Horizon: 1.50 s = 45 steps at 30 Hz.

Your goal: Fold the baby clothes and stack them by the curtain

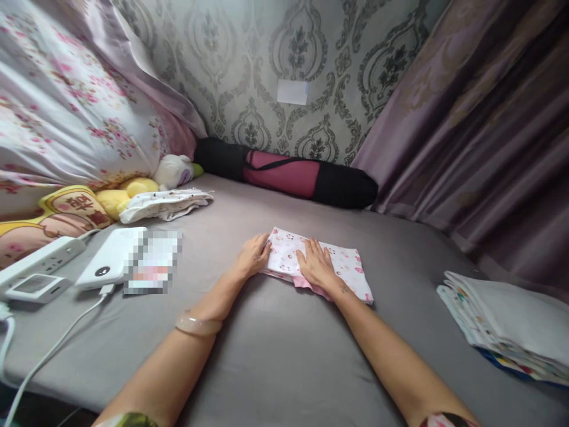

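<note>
A folded white cloth with small pink and dark prints lies flat on the grey bed sheet, a strip of pink fabric showing at its near edge. My right hand rests flat on top of it with the fingers spread. At the cloth's left edge, my left hand touches the side, fingers stretched forward and the tips partly curving over the edge. A pale bangle circles my left forearm. What the cloth is when unfolded cannot be told.
On the right sits a stack of folded fabrics. To the left are a white power bank with a cable, a power strip, plush toys and a crumpled white cloth. A long black and maroon bag lies along the wall.
</note>
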Available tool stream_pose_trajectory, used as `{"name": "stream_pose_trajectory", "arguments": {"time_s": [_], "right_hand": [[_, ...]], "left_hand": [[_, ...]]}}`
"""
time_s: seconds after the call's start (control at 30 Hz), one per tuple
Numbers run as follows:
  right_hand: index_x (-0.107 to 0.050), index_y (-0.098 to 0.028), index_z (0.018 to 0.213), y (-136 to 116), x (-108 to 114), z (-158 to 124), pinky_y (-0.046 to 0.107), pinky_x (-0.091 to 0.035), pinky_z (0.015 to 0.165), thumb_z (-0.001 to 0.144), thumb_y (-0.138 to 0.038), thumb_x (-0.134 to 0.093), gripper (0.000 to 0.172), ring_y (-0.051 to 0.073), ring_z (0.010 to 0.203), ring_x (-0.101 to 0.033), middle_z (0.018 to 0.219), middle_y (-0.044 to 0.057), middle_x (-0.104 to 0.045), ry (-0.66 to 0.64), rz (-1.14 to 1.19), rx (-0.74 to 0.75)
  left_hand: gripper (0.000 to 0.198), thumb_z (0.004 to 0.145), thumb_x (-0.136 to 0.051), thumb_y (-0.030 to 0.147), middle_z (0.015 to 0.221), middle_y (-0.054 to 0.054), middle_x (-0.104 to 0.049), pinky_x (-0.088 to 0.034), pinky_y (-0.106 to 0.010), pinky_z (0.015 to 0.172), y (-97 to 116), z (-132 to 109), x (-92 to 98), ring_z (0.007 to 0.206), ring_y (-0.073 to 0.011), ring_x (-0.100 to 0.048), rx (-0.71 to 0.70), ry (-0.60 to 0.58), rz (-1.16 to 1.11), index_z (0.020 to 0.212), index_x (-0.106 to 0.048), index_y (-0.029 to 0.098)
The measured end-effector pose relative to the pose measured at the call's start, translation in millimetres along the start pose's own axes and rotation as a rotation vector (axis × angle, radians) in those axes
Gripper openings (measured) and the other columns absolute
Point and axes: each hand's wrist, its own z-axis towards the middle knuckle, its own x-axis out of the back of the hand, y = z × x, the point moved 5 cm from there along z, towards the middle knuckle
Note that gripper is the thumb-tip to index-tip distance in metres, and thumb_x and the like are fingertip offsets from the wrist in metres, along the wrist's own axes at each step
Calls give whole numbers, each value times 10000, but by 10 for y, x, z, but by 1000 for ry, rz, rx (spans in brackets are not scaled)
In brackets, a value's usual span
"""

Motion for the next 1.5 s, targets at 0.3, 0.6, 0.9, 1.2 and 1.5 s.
{"name": "stream_pose_trajectory", "arguments": {"time_s": [0.3,0.6,0.9,1.2,1.5], "right_hand": [[-251,-22,1482,-294,-36,89,432,-41,1160,975,-439,-165,662,247,1445,-142,1561,164,-202,37,2,64],[-278,-23,1473,-345,-31,123,464,-59,1151,971,-433,-183,655,276,1440,-155,1555,182,-212,-8,-3,50],[-282,-59,1479,-655,-159,232,439,-39,1154,971,-405,-193,621,240,1445,-138,1562,142,-216,40,37,86],[-297,-49,1468,-834,-43,296,474,-79,1148,970,-363,-210,595,267,1438,-161,1557,162,-224,31,58,123],[-339,-55,1440,-1021,-230,323,475,-79,1146,957,-318,-285,553,265,1425,-186,1547,164,-256,97,47,159]], "left_hand": [[436,877,-341,103,1296,-138,-581,-391,-357,1065,-114,24,-17,1209,-209,-535,145,-2,-26,1281,-502,130],[496,823,-366,59,1295,-119,-590,-397,-368,1070,-158,33,7,1212,-206,-537,212,40,-69,1286,-519,145],[465,850,-376,70,1284,-113,-602,-418,-374,1055,-160,37,32,1202,-204,-549,197,58,-83,1279,-532,162],[394,914,-329,161,1294,-125,-594,-413,-354,1051,-127,37,73,1211,-198,-544,259,57,-106,1253,-530,142],[420,955,-315,341,1279,-152,-599,-407,-366,1053,-118,58,115,1217,-222,-541,244,68,-124,1227,-544,116]]}}
